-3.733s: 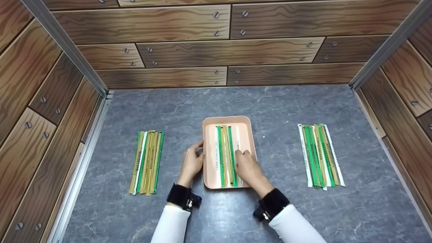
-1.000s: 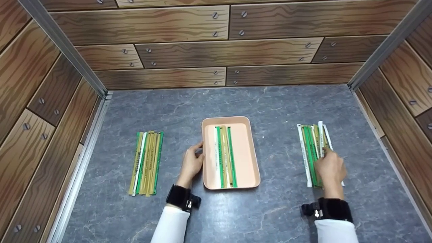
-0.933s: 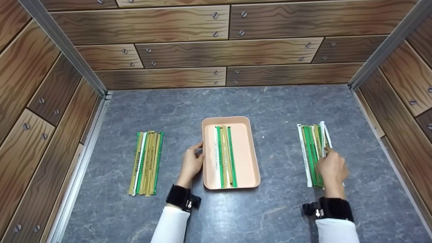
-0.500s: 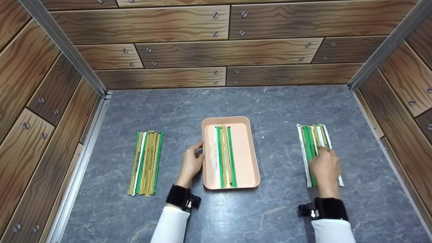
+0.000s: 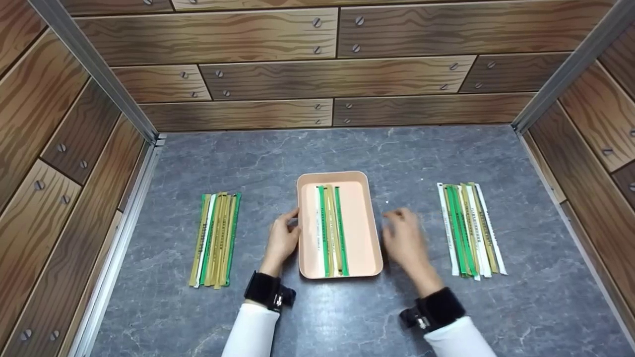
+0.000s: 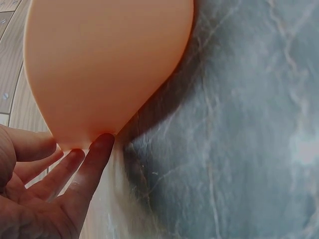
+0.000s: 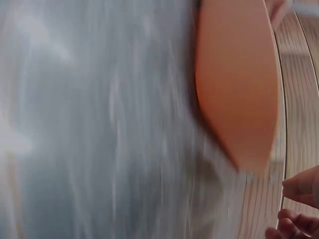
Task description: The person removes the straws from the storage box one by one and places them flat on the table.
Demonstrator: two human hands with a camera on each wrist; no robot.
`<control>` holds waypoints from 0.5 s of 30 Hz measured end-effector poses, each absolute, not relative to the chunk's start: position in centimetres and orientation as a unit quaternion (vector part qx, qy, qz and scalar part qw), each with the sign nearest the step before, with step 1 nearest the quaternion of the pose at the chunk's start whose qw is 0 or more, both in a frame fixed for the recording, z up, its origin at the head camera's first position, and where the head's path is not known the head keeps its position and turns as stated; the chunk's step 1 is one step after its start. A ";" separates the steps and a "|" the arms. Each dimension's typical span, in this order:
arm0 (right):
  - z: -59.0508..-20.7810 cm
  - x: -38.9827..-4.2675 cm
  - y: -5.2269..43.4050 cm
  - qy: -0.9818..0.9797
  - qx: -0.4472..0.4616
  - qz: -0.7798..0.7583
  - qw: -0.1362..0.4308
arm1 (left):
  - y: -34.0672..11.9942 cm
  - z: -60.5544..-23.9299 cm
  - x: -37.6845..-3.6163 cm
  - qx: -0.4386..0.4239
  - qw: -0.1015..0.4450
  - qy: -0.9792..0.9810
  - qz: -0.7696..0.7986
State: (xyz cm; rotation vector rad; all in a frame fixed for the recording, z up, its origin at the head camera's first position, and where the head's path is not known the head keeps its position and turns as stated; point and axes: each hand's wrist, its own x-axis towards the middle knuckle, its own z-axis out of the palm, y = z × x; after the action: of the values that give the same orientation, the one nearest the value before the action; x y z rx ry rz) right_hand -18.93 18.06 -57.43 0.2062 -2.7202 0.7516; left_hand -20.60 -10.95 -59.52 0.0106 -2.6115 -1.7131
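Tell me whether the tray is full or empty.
Partly filled. The tray holds a few green, tan and white strips along its left half; its right half is bare.

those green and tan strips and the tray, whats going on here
A person sits at a grey table with a peach tray holding a few strips. The left hand rests against the tray's left edge, fingers touching its wall. The right hand, blurred and seemingly empty, hovers between the tray and the right bundle of strips. Another bundle lies to the left.
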 end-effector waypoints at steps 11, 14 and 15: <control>-58.1 -18.2 12.1 -0.949 0.227 0.212 0.058 | -10.9 -59.6 -20.6 0.004 0.023 -0.843 -0.537; -58.5 -18.2 11.5 -0.954 0.227 0.194 0.027 | -10.9 -59.6 -20.6 0.004 0.026 -0.846 -0.533; -58.6 -18.2 11.3 -0.956 0.225 0.189 0.019 | -10.9 -59.6 -20.6 0.004 0.027 -0.846 -0.532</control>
State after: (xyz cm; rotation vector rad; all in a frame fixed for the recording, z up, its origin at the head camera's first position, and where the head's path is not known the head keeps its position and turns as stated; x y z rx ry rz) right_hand -18.16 11.32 -58.57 0.6983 -2.9674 0.5878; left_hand -20.64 -10.93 -59.62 0.0117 -2.6135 -1.6429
